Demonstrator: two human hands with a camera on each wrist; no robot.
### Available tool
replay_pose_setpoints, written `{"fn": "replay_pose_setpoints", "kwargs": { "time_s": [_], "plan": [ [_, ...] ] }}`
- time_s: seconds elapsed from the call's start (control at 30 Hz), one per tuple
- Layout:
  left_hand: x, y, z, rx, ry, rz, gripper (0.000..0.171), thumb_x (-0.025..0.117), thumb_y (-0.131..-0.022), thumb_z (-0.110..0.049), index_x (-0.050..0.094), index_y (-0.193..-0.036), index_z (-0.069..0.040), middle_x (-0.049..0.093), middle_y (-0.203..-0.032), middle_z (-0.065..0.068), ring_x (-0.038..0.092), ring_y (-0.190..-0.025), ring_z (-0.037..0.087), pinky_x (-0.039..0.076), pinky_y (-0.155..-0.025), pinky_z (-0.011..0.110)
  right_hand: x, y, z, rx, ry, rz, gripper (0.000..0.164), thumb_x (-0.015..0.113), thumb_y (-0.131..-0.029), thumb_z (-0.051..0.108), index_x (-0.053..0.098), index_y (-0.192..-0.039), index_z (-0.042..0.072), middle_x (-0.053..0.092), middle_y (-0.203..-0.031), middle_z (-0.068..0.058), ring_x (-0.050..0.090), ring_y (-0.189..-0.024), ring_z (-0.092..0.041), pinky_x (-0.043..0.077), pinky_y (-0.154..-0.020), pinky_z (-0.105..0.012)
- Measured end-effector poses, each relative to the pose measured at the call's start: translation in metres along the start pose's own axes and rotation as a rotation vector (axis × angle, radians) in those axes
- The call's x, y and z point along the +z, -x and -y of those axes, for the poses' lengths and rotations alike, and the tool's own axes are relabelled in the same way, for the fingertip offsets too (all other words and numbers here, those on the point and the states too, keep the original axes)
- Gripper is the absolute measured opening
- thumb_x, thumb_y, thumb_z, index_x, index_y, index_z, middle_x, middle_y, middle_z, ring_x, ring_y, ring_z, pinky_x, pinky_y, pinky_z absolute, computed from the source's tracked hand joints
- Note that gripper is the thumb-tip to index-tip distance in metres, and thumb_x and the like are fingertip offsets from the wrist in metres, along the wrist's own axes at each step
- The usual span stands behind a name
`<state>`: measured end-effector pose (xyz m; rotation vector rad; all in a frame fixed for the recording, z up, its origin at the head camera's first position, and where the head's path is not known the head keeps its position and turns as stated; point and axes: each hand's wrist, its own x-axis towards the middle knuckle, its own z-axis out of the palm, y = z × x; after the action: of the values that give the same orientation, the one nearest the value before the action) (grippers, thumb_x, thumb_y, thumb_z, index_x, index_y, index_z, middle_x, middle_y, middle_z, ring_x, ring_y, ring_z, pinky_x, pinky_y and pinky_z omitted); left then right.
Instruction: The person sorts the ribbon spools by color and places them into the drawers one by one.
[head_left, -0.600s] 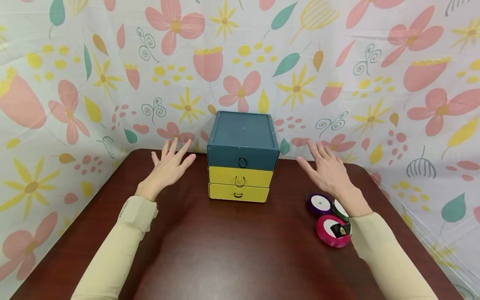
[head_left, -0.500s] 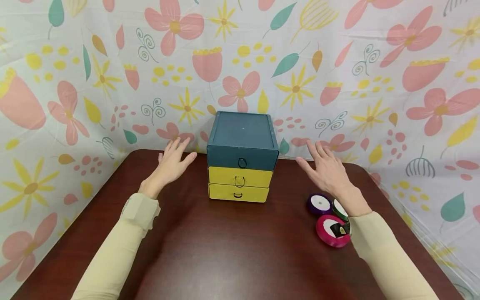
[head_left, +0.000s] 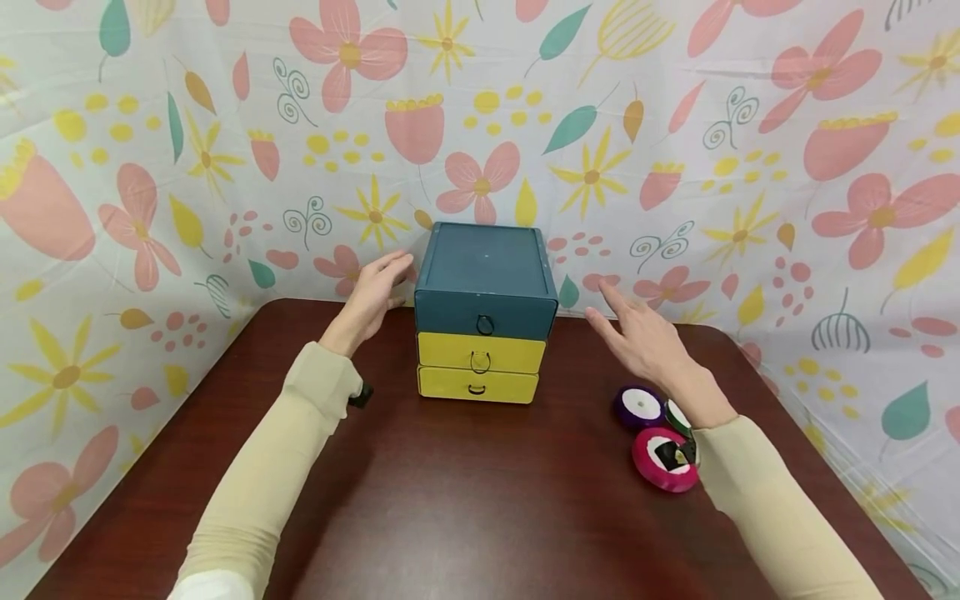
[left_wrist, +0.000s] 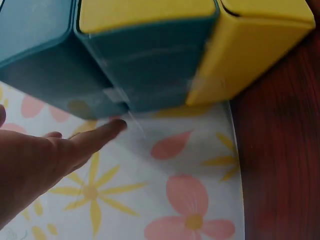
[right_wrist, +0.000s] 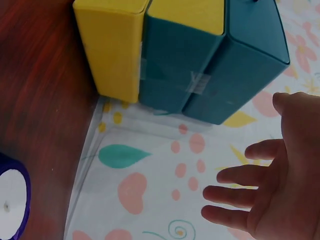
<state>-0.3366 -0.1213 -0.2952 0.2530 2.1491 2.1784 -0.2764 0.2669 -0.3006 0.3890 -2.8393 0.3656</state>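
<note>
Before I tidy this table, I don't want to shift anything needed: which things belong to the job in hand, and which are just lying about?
Likely the job:
drawer box, with the left grip and right grip open at either side

Apparently just lying about:
purple spool
pink spool
green-edged spool, partly hidden

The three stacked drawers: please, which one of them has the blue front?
The top drawer, above the middle drawer and the bottom drawer; its front is blue, while both of theirs are yellow.
</note>
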Motion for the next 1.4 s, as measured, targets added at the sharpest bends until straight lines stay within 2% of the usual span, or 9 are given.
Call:
{"fn": "replay_pose_setpoints", "kwargs": {
  "time_s": [0.07,0.17,0.23,0.3,0.43,0.63,0.83,1.2,1.4],
  "plan": [
    [0.005,-0.003,0.000,-0.017,0.015,0.024,0.062,0.047,-0.101,-0.039,0.025,-0.155,-0.019,0.017,-0.162,0.001,0.015,-0.150,0.022,0.024,-0.118,0.053,-0.001,0.000,0.002,0.006,-0.013,0.015,0.070,0.031,-0.100,0.058,0.021,-0.156,0.018,0.068,-0.101,-0.017,0.062,-0.101,-0.039,0.052,-0.079,-0.056],
    [0.011,-0.006,0.000,-0.038,0.031,0.042,0.064,0.048,-0.100,-0.038,0.021,-0.156,-0.021,0.013,-0.163,-0.002,0.012,-0.151,0.020,0.023,-0.119,0.050,-0.002,-0.001,0.006,0.011,-0.026,0.033,0.070,0.031,-0.100,0.058,0.027,-0.154,0.015,0.056,-0.065,-0.011,0.061,-0.077,-0.031,0.050,-0.067,-0.047],
    [0.013,-0.007,0.001,-0.042,0.057,0.056,0.064,0.048,-0.101,-0.036,0.019,-0.156,-0.021,0.011,-0.164,-0.003,0.013,-0.151,0.019,0.024,-0.119,0.047,-0.003,-0.001,0.009,0.010,-0.047,0.051,0.070,0.031,-0.100,0.058,0.031,-0.153,0.012,0.064,-0.075,-0.015,0.063,-0.083,-0.033,0.051,-0.073,-0.050],
    [0.014,-0.008,0.002,-0.046,0.083,0.067,0.064,0.048,-0.101,-0.033,0.018,-0.156,-0.022,0.011,-0.164,-0.003,0.015,-0.150,0.019,0.025,-0.119,0.044,-0.004,0.000,0.011,0.008,-0.068,0.068,0.072,0.031,-0.100,0.058,0.034,-0.151,0.008,0.069,-0.101,-0.020,0.064,-0.100,-0.037,0.051,-0.087,-0.055],
    [0.014,-0.009,0.003,-0.045,0.111,0.086,0.061,0.047,-0.102,-0.029,0.019,-0.156,-0.023,0.012,-0.163,-0.001,0.017,-0.150,0.021,0.024,-0.120,0.042,-0.006,0.002,0.018,-0.007,-0.108,0.083,0.068,0.035,-0.100,0.055,0.041,-0.147,0.007,0.057,-0.135,-0.021,0.057,-0.120,-0.039,0.043,-0.099,-0.060],
    [0.015,-0.010,0.004,-0.016,0.102,0.105,0.058,0.045,-0.103,-0.027,0.021,-0.156,-0.021,0.017,-0.162,0.001,0.020,-0.150,0.021,0.023,-0.121,0.043,-0.006,0.003,0.030,-0.093,-0.129,0.042,0.048,0.048,-0.099,0.044,0.064,-0.126,0.008,0.070,-0.116,-0.013,0.065,-0.098,-0.030,0.051,-0.088,-0.051],
    [0.017,-0.012,0.005,-0.003,0.081,0.093,0.056,0.045,-0.103,-0.026,0.025,-0.155,-0.022,0.019,-0.162,0.000,0.025,-0.148,0.018,0.026,-0.119,0.044,-0.004,0.004,0.043,-0.162,-0.166,0.056,0.032,0.056,-0.097,0.034,0.070,-0.112,0.010,0.072,-0.086,-0.003,0.059,-0.072,-0.016,0.051,-0.070,-0.033],
    [0.016,-0.012,0.006,-0.001,0.069,0.100,0.054,0.044,-0.103,-0.029,0.027,-0.154,-0.022,0.020,-0.162,0.000,0.026,-0.147,0.019,0.027,-0.118,0.045,0.006,0.003,0.068,-0.229,-0.386,0.133,0.026,0.058,-0.097,0.023,0.071,-0.108,0.003,0.072,-0.088,-0.006,0.066,-0.065,-0.006,0.056,-0.067,-0.026],
    [0.015,-0.012,0.005,0.003,0.063,0.102,0.055,0.045,-0.103,-0.031,0.027,-0.154,-0.022,0.018,-0.162,0.000,0.024,-0.148,0.019,0.026,-0.119,0.045,0.017,-0.002,0.086,-0.216,-0.515,0.172,0.029,0.056,-0.099,0.025,0.071,-0.108,0.002,0.074,-0.084,-0.012,0.067,-0.063,-0.016,0.057,-0.064,-0.028]
  ]
}}
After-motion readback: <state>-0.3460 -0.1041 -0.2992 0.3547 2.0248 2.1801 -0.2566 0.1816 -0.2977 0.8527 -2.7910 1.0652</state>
